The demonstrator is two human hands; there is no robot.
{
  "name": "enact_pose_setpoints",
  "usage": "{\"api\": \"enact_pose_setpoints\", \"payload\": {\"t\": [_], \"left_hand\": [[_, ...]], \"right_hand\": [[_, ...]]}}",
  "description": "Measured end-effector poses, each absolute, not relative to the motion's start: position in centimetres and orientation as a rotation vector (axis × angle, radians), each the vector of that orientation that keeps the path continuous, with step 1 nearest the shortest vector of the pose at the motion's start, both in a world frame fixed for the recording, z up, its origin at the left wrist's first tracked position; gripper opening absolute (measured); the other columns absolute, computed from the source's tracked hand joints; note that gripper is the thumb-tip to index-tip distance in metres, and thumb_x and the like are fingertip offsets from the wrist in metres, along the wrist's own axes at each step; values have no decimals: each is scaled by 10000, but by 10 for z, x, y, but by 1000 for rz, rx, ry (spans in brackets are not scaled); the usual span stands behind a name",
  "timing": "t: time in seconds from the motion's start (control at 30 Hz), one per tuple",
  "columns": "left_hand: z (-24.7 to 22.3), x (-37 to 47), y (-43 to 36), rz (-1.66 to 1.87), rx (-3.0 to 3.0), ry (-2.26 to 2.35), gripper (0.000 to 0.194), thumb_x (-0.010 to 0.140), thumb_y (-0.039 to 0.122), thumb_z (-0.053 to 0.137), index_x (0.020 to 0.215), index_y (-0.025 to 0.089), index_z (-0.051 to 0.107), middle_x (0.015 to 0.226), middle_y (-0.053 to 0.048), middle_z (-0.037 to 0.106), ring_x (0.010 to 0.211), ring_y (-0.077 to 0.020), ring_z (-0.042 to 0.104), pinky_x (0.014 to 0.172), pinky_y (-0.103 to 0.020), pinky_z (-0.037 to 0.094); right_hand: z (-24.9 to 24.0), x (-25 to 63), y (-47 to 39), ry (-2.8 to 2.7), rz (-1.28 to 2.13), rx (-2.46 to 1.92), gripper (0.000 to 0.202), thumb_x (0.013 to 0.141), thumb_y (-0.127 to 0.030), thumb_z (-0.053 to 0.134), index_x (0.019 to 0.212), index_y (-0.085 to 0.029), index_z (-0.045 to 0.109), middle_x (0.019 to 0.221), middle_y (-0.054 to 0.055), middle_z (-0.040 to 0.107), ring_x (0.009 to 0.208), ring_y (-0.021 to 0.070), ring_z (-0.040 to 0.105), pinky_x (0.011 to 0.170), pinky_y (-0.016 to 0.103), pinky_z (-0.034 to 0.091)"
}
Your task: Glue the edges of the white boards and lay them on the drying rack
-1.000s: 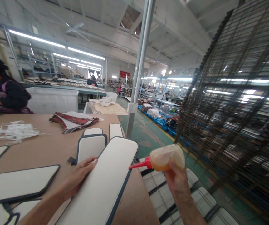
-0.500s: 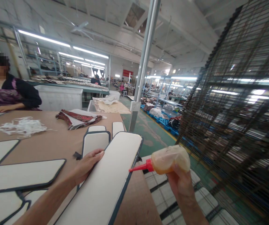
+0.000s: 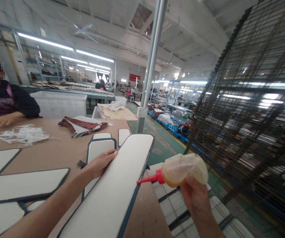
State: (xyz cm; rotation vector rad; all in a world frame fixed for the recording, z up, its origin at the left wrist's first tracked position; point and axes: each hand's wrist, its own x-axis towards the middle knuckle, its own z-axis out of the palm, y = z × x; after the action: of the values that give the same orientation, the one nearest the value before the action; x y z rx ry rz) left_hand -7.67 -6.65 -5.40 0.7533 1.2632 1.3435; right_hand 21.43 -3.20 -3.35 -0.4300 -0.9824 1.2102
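"What has shifted since the earlier frame?"

"Both hands, a little. Left hand point(image 3: 102, 162) has slid farther up the long pale panel point(image 3: 115, 178), whose far end sits slightly higher, and the squeeze bottle point(image 3: 184, 170) has edged to the right."

"How is each grip?"

"The left is closed on the panel's left edge, thumb over the pale face; the fingers underneath are hidden. Right hand point(image 3: 194, 190) is wrapped around the bottle, though part of that grip is hidden too."

"And the bottle's tip?"

"Its red nozzle point(image 3: 150, 178) points left, the tip at the panel's dark right edge. I can't tell whether it touches."

"Where is the panel?"

"Held tilted above the bench point(image 3: 45, 158), between the hands. More dark-edged panels point(image 3: 23, 185) lie to its left, with white strips point(image 3: 24, 135) and folded patterned fabric point(image 3: 83, 126) farther back."

"Anyone else?"

"One person point(image 3: 11, 99) at the far left, a hand resting near the strips. Wire racking point(image 3: 251, 99) stands on the right."
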Motion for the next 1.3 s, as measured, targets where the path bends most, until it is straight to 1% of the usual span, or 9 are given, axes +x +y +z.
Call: {"api": "enact_pose_setpoints", "payload": {"t": [0.17,0.27,0.33,0.4,0.57,0.7,0.8,0.93,1.3], "left_hand": [[-45,-69,-58,1326,772,1262,314,664,357,770,809,170,564,626,13,649,525,-132,595,495,-223,473],[-43,-67,-52,1318,779,1258,288,681,337,762,808,170,566,645,6,657,529,-135,601,505,-233,484],[-42,-66,-48,1311,786,1255,278,686,330,761,804,169,567,648,3,657,527,-136,602,508,-236,484],[-42,-66,-43,1306,794,1258,279,687,328,761,807,167,567,652,-2,660,527,-141,604,502,-239,479],[-39,-67,-34,1310,808,1264,270,698,321,753,810,165,564,626,5,644,513,-140,595,482,-233,460],[-34,-65,-30,1310,814,1264,222,722,284,730,813,157,572,611,6,634,518,-142,595,494,-239,471],[-31,-63,-28,1309,813,1268,197,733,261,716,815,154,572,635,-7,651,509,-142,590,487,-248,478],[-28,-61,-25,1307,804,1265,163,750,233,693,789,161,552,572,13,616,494,-144,592,472,-242,481],[-21,-60,-16,1349,779,1256,180,730,204,716,731,168,540,530,21,611,458,-142,581,461,-246,491]], "right_hand": [[-36,222,-34,-1008,1207,-453,342,567,-354,847,865,-221,743,788,80,736,702,269,690,741,437,578],[-37,225,-35,-1020,1203,-448,410,581,-366,839,952,-227,733,819,88,737,746,301,693,826,521,540],[-38,226,-36,-1021,1198,-447,470,587,-373,834,1020,-230,717,833,92,737,768,312,691,845,544,525],[-38,228,-38,-1009,1192,-455,525,578,-375,839,1065,-232,703,830,92,737,766,309,690,811,518,542],[-35,232,-44,-970,1192,-459,657,540,-349,868,1156,-253,662,852,81,741,702,265,694,658,383,588],[-31,233,-48,-972,1204,-450,705,531,-350,874,1191,-269,637,832,74,744,638,259,693,589,364,595],[-31,233,-49,-961,1205,-458,712,515,-354,881,1180,-268,643,820,75,745,626,261,693,611,380,602],[-32,235,-50,-942,1235,-480,712,482,-370,886,1147,-258,662,849,91,744,675,291,702,659,424,603],[-34,239,-56,-939,1288,-494,700,441,-394,906,1082,-225,681,860,118,735,785,310,705,641,382,606]]}}
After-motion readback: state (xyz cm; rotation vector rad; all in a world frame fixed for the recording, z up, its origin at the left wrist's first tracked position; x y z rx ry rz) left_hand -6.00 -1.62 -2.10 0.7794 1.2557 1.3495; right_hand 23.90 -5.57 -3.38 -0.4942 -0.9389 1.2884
